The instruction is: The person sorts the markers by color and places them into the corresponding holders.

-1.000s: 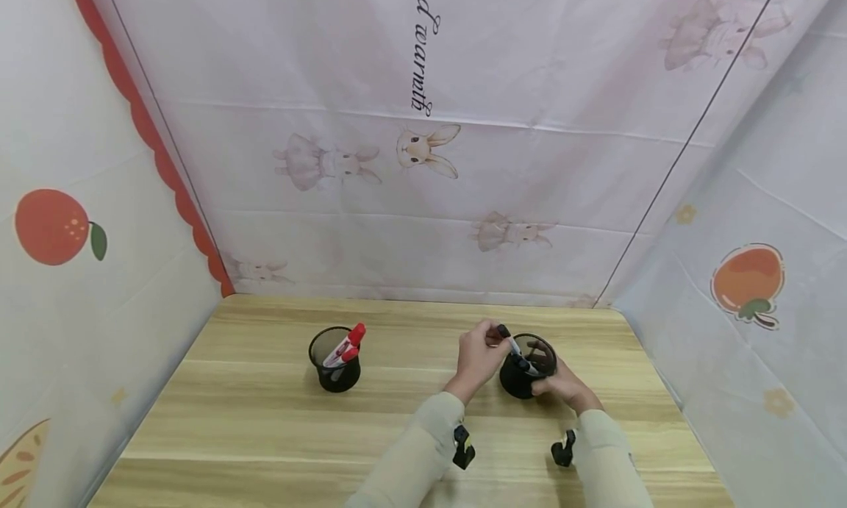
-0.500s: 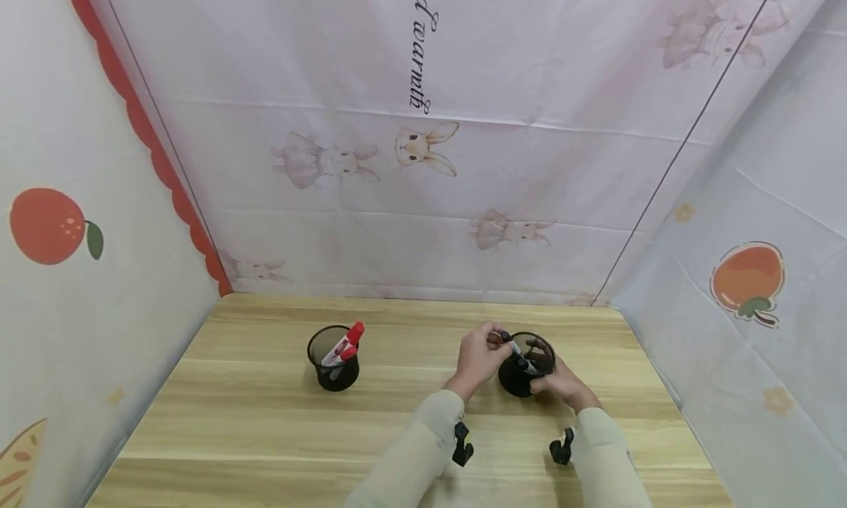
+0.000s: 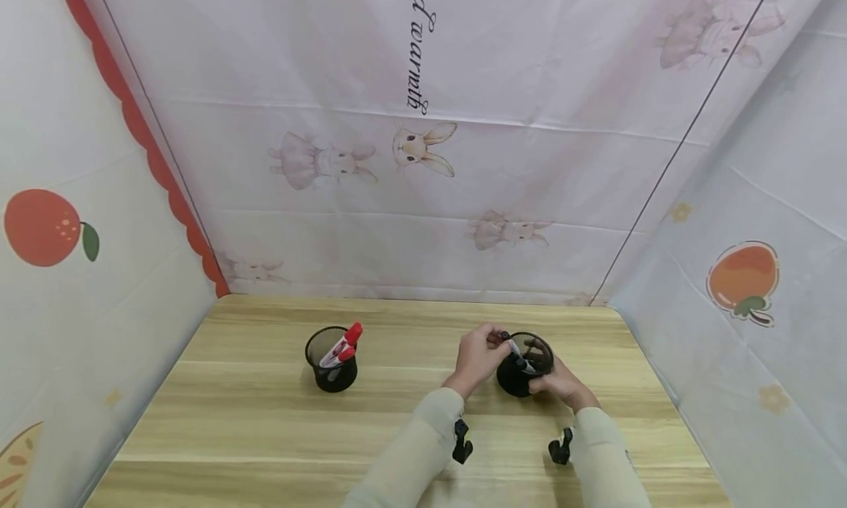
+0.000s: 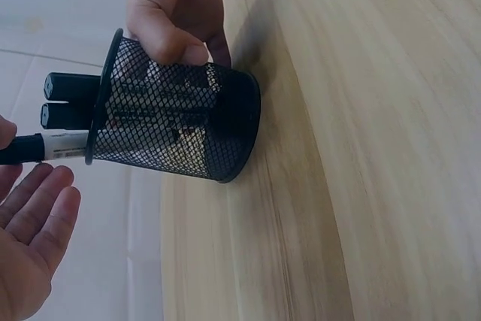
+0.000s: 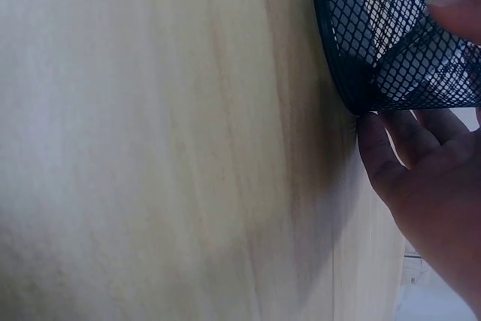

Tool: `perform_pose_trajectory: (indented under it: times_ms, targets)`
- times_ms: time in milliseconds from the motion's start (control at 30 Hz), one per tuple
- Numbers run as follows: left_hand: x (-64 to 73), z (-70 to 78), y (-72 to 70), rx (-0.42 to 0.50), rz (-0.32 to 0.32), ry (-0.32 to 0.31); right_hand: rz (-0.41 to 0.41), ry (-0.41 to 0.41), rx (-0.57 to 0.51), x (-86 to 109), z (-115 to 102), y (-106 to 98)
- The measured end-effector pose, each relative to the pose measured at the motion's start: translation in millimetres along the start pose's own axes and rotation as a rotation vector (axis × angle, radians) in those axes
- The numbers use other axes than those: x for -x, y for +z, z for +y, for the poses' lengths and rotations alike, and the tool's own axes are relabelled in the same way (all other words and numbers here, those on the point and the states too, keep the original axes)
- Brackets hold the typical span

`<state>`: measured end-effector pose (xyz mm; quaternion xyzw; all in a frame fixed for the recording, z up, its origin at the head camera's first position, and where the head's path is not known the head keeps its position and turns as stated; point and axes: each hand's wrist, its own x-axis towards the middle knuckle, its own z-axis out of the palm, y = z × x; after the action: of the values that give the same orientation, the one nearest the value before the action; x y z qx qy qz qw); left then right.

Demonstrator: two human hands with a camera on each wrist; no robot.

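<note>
My left hand [image 3: 478, 356] pinches the black cap end of a white marker [image 4: 64, 145], whose body reaches down past the rim of a black mesh pen cup [image 4: 161, 122]. Two more black-capped markers [image 4: 71, 101] stand inside that cup, their caps showing above the rim. My right hand [image 3: 562, 384] grips the same cup from its right side, thumb on the near wall and fingers around the far side. In the right wrist view the cup's base [image 5: 342, 73] sits at the wooden tabletop.
On the left of the wooden table [image 3: 265, 434] stands another black mesh cup [image 3: 336, 379] with two red-capped markers [image 3: 347, 344] leaning in it. Printed cloth walls [image 3: 370, 258] rise along the table's back and both sides. Each wrist carries a small black camera mount [image 3: 462, 442].
The marker in my left hand has sunk deeper into the cup, with less of it above the rim. My right hand keeps its grip on the cup.
</note>
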<state>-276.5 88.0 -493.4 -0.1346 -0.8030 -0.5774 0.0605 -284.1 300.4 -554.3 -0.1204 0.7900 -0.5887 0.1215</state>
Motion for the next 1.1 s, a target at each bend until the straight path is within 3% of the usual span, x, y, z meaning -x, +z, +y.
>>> perform_pose_trajectory:
  times_ms: [233, 600, 833, 1100]
  targets:
    - [0.5, 2.0, 1.3, -0.011, -0.002, -0.020, 0.000, 0.011, 0.007, 0.2, 3, -1]
    - [4.1, 3.0, 2.3, -0.011, -0.009, 0.014, 0.007, -0.003, 0.004, 4.9, 4, -2]
    - [16.5, 1.9, -16.2, -0.028, 0.025, -0.043, 0.006, 0.005, 0.033, 5.9, 0, 2]
    - [27.3, -2.7, -32.1, -0.135, 0.003, -0.036, 0.106, 0.106, 0.029, 11.6, -3, 11]
